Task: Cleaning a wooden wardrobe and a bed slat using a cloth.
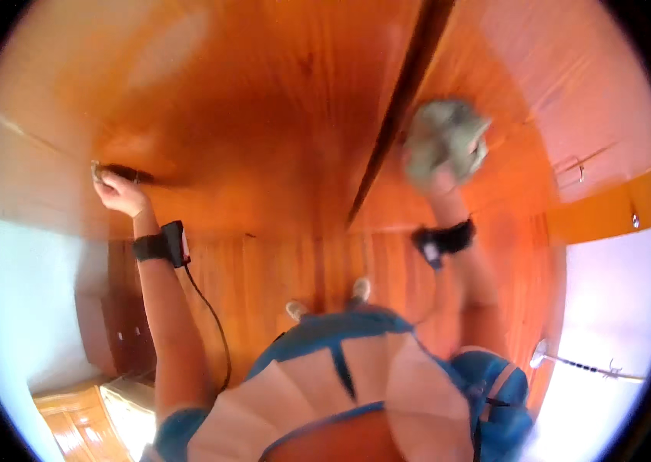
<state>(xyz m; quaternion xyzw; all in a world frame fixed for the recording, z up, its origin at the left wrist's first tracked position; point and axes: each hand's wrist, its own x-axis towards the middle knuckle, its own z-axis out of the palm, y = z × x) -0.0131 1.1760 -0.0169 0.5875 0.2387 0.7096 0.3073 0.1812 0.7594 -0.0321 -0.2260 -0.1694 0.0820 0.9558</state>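
Note:
A tall, glossy orange-brown wooden door panel (264,115) fills the view ahead of me. At its left edge my left hand (121,194) is closed round a small metal handle (95,171); a dark patch lies beside the fingers. On the right, past a dark vertical gap, my right hand (445,181) presses a crumpled grey-green cloth (445,138) against the neighbouring wooden panel (495,85). Motion blurs the right hand and forearm, and the cloth hides most of its fingers.
Black straps with small devices and cables circle both wrists. Wooden floorboards (264,269) lie below, with my light shoes at the middle. At right are a small metal handle (581,174) and a white wall (610,308) with a chain-like cord (583,366). Brown furniture (110,331) stands at left.

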